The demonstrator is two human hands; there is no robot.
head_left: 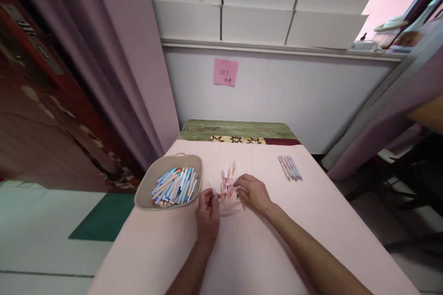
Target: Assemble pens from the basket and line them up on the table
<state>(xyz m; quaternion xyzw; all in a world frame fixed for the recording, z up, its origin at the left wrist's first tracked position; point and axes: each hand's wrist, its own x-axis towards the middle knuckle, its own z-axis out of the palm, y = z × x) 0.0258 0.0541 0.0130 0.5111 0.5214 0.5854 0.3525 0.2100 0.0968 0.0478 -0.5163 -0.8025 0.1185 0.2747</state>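
My left hand (208, 214) is closed in a pinch around a slim, whitish pen part (212, 186) that points up and away. My right hand (255, 192) has its fingers curled together at a thin white pen refill (237, 170) with a dark tip; its fingers partly hide how it is held. Between the hands lies a loose group of pink-patterned pen pieces (229, 180) and white refills. Closer to me, clear pen parts (229, 212) rest on the cloth, and another clear piece (243, 205) shows under the right fingers.
A beige basket (141, 196) full of blue, orange and white pens (176, 186) stands at the left. Several pens (290, 168) lie side by side at the right. The pink cloth (256, 258) covers most of the table. Behind is a wall with a pink note (225, 72).
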